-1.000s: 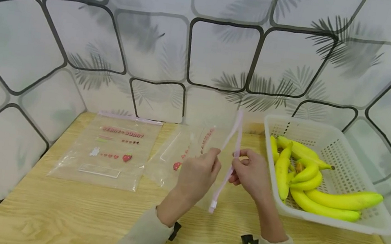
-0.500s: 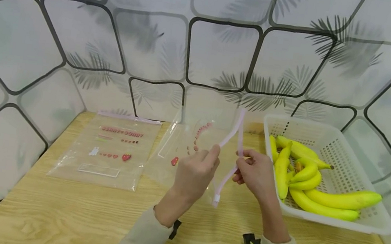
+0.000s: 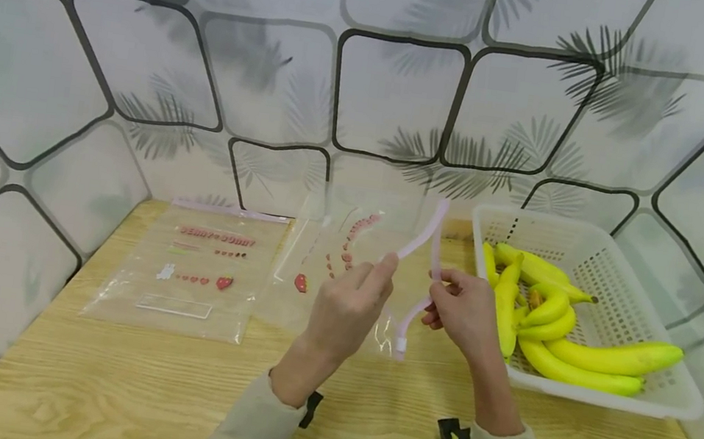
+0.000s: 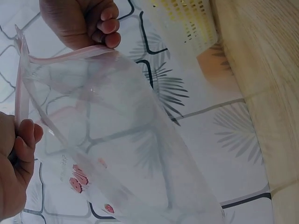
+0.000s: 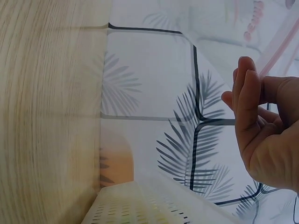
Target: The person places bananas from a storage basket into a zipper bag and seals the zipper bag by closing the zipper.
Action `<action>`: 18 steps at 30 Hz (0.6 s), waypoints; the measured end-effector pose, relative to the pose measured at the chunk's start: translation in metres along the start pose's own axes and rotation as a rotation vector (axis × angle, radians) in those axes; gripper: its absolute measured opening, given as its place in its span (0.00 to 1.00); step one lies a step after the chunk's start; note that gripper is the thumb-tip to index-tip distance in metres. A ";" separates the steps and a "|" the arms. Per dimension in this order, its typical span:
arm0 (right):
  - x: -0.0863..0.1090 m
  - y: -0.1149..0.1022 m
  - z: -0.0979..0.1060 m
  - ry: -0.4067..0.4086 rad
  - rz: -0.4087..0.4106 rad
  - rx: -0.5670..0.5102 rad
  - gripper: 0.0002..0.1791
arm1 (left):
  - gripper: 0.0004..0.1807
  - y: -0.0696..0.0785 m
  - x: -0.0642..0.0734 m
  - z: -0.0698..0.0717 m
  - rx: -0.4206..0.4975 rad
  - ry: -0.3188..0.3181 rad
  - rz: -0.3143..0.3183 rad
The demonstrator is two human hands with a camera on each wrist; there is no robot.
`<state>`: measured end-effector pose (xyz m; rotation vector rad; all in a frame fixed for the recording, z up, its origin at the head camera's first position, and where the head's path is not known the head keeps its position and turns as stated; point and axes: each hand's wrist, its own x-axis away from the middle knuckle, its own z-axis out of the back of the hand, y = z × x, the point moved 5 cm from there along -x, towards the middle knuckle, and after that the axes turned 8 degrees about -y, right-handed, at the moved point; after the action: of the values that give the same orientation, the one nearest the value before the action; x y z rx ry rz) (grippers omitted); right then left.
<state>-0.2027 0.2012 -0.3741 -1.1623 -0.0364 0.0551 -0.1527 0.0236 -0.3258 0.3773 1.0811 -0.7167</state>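
Between both hands a clear zip bag with a pink slider strip is held up, its mouth spread apart. My left hand pinches one side of the pink edge, and my right hand pinches the opposite side. The white slider sits at the strip's near end. In the left wrist view the bag hangs from the two hands, with red printing on its film. In the right wrist view my right hand has thumb and fingers curled at the strip. No contents show inside the bag.
A second clear zip bag lies flat on the wooden table at the left. To the right stands a white perforated basket holding several bananas. Patterned cloth lines the back and sides.
The mouth of the bag has opened wider. The slider end has risen and shifted right, and the bag's body has lifted, while both hands keep their grip and have moved slightly apart.
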 end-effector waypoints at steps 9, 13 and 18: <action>-0.005 0.009 -0.007 -0.038 -0.012 0.002 0.21 | 0.11 -0.004 -0.005 0.015 0.035 0.073 -0.007; -0.007 0.012 -0.013 -0.056 0.004 0.015 0.22 | 0.11 -0.009 -0.005 0.019 0.039 0.097 -0.005; -0.009 0.015 -0.021 -0.073 0.022 -0.015 0.21 | 0.11 -0.016 -0.005 0.023 0.046 0.096 0.017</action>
<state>-0.2106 0.1874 -0.3957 -1.1754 -0.0889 0.1173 -0.1501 0.0000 -0.3107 0.4631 1.1524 -0.7152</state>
